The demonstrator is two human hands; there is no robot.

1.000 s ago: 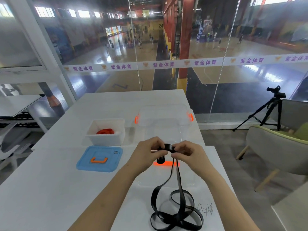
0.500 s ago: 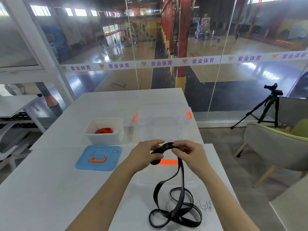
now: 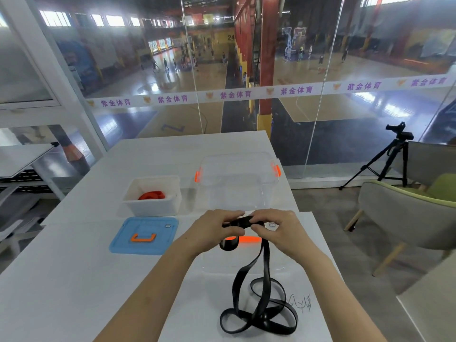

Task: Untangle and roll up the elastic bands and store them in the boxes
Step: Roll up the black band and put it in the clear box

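Observation:
My left hand (image 3: 212, 230) and my right hand (image 3: 283, 230) pinch the top end of a black elastic band (image 3: 256, 309) between them, above the table. A short rolled part of the band hangs just under my left fingers. The rest drops down and lies in loose crossed loops on the white table near me. A small white box (image 3: 172, 206) at the left holds a rolled red band (image 3: 151, 195). A large clear box (image 3: 237, 183) with orange clips stands behind my hands, with nothing visible inside.
A blue lid (image 3: 144, 235) with an orange handle lies left of my hands. A clear lid with an orange handle (image 3: 249, 239) lies under my hands. To the right stand a grey-green chair (image 3: 404, 218) and a tripod (image 3: 385, 159). Glass panels close the far side.
My hands have turned the band's top end between the fingers, and the rolled part under my left hand looks slightly larger. The loops on the table have shifted a little.

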